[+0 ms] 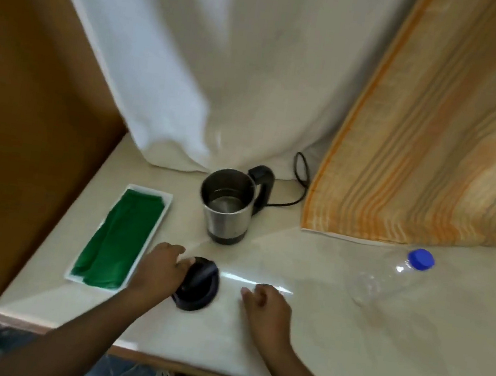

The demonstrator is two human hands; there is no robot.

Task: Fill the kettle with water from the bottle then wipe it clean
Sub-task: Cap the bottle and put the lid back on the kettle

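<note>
On counter [331, 338] | left hand [159, 270] apparently gripping lid [200, 285] | kettle [227, 205] open

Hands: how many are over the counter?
2. The left hand rests on the round black kettle lid beside the green cloth; the right hand hovers right of the lid, holding nothing.

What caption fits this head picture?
Left hand on the black lid, open kettle behind, bottle lying capped.

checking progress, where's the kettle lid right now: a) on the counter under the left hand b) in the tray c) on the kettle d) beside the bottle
a, the black lid lies on the counter with the left hand on it, and the kettle stands open.
</note>
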